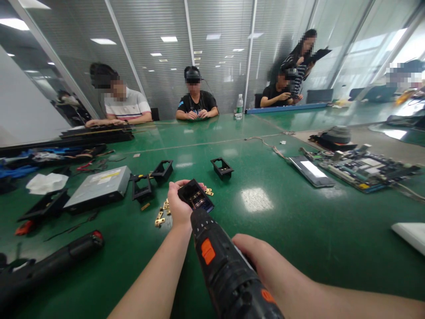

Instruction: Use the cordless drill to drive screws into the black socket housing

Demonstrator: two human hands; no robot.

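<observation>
My left hand point(179, 206) grips a black plastic socket housing point(195, 195) from its left side, with brass contacts visible inside. In my right hand point(255, 252) is a black cordless drill point(226, 266) with orange switches; the fingers around its grip are mostly hidden. The drill's chuck end points at the housing's near edge, and its bit cannot be made out. Small brass strips point(160, 220) lie beside my left hand, and a few more show behind the housing. Similar black frames point(162, 170) stand on the green table beyond, one of them point(222, 168) farther right.
A silver disc drive point(99, 188) and a black cylindrical tool point(56, 266) lie to the left. On the right are a phone-like slab point(311, 172), circuit boards point(372, 166) and a white object point(411, 235). Several people sit or stand across the table, near a water bottle point(239, 107).
</observation>
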